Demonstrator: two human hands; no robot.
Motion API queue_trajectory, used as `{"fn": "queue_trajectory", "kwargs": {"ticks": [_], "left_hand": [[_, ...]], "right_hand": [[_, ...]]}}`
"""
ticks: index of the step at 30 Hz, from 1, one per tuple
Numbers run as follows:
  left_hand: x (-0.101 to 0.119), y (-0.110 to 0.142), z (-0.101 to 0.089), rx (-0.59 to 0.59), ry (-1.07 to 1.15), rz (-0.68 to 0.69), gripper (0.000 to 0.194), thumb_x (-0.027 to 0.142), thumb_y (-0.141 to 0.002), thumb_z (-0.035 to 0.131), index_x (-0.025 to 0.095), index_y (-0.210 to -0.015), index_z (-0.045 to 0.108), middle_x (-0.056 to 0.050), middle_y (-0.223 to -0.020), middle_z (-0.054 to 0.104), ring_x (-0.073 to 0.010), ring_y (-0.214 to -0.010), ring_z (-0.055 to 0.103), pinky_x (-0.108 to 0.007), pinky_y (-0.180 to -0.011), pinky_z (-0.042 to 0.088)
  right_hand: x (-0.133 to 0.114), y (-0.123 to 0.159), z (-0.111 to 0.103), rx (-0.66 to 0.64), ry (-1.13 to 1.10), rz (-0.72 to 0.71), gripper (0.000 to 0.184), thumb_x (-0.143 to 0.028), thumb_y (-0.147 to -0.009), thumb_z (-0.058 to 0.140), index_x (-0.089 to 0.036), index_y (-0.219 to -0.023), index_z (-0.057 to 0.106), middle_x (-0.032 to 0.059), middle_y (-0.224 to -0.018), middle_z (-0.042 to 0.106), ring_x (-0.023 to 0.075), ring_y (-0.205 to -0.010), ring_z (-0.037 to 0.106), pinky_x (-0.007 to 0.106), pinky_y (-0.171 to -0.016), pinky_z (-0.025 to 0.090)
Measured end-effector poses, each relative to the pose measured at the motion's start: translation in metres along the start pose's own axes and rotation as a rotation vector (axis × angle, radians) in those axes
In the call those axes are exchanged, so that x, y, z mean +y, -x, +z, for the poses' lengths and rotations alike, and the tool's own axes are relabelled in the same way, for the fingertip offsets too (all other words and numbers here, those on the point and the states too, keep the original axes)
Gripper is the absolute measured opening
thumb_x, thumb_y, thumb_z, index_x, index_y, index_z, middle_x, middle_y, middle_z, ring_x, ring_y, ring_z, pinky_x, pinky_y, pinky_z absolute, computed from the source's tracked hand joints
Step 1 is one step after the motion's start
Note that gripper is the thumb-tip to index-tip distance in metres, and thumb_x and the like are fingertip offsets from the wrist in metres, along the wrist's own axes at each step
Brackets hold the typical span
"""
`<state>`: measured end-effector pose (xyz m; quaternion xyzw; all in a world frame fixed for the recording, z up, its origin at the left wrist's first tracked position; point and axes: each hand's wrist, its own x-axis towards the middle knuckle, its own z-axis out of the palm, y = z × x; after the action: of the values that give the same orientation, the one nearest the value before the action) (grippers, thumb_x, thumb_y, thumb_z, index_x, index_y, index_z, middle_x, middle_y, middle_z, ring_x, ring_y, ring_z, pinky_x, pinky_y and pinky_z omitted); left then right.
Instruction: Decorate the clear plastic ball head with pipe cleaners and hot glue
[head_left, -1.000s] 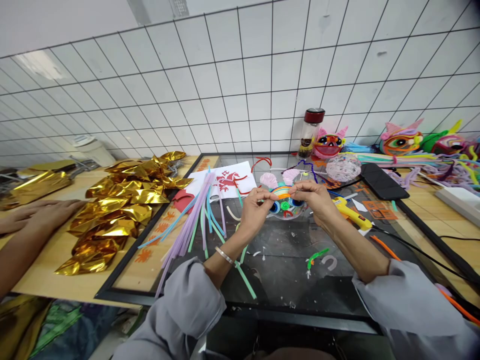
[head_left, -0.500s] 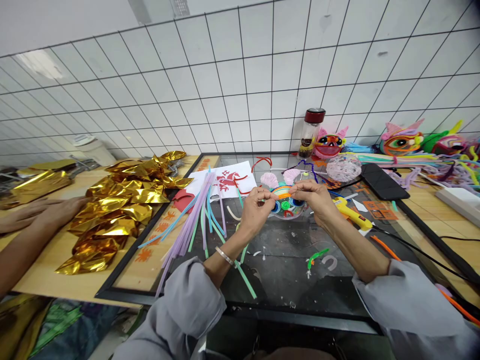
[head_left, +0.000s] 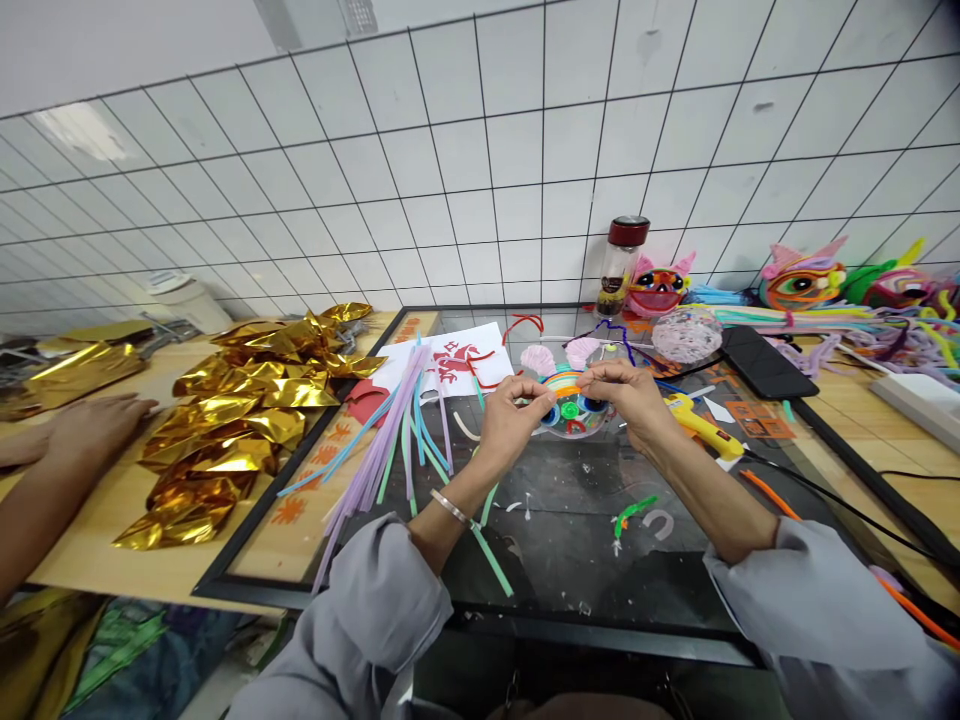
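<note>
Over the middle of the dark glass board, a clear round craft face (head_left: 573,430) carries blue-ringed eyes, a green nose and pink fan-shaped ears. An orange pipe cleaner (head_left: 564,391) arches across its brow, above bands of other colours. My left hand (head_left: 514,415) pinches at the strip's left end, thumb and forefinger together. At the right end, my right hand (head_left: 624,398) is closed in a similar pinch. The fingers hide both ends of the strip and part of the face's sides.
Purple, blue and green pipe cleaners (head_left: 390,430) lie left, beside white paper (head_left: 480,350). Crumpled gold foil (head_left: 247,400) and another person's hand (head_left: 97,425) are further left. Right are a yellow glue gun (head_left: 701,428), a phone (head_left: 769,362), a bottle (head_left: 621,265) and finished craft faces (head_left: 802,280).
The other person's hand at the left has drawn back leftward from the gold foil. My two hands and the craft face stay almost where they were.
</note>
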<state>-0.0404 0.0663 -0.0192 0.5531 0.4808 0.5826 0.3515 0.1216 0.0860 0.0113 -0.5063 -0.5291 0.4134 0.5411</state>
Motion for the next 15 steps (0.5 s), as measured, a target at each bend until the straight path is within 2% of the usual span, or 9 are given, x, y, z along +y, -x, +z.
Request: {"fn": "queue_trajectory", "kwargs": {"ticks": [9, 15], "left_hand": [[-0.0006, -0.0032, -0.0018, -0.025, 0.164, -0.162, 0.013, 0.023, -0.061, 0.075, 0.015, -0.069, 0.071, -0.001, -0.069, 0.063, -0.0106, -0.064, 0.055, -0.022, -0.060, 0.045], [-0.0043, -0.0068, -0.0033, -0.028, 0.176, -0.188, 0.011, 0.021, -0.060, 0.076, 0.015, -0.069, 0.072, -0.002, -0.072, 0.066, -0.0119, -0.068, 0.058, -0.025, -0.065, 0.047]], "right_hand": [[0.0036, -0.0041, -0.0029, -0.012, 0.027, 0.017, 0.007, -0.023, -0.047, 0.069, -0.024, -0.053, 0.072, 0.0023, -0.075, 0.063, 0.0246, -0.093, 0.055, 0.040, -0.085, 0.042], [0.0004, -0.0026, -0.0017, 0.005, -0.002, 0.037, 0.009, -0.019, -0.045, 0.068, -0.024, -0.052, 0.072, 0.0020, -0.075, 0.062, 0.0224, -0.090, 0.055, 0.038, -0.087, 0.041]]}}
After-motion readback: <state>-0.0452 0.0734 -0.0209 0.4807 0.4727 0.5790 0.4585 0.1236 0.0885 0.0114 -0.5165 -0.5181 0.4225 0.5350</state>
